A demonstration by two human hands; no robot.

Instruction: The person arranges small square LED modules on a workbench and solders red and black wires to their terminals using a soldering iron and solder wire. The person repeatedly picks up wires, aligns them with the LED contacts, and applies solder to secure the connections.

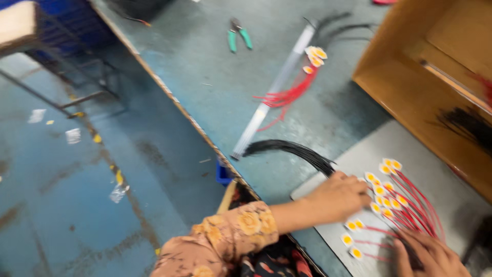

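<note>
Head view: left hand fingers seemingly spread on red-wired discs; right hand fingers splayed.

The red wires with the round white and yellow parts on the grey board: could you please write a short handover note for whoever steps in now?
Left hand: lies flat on the bundle of thin black wires at the grey board edge.
Right hand: presses on the red wires with round white and yellow parts, fanned across the board.
Elsewhere: a second small red-wire bunch by a long clear tube; green-handled pliers; an open cardboard box.
Done or left: cannot tell.
</note>
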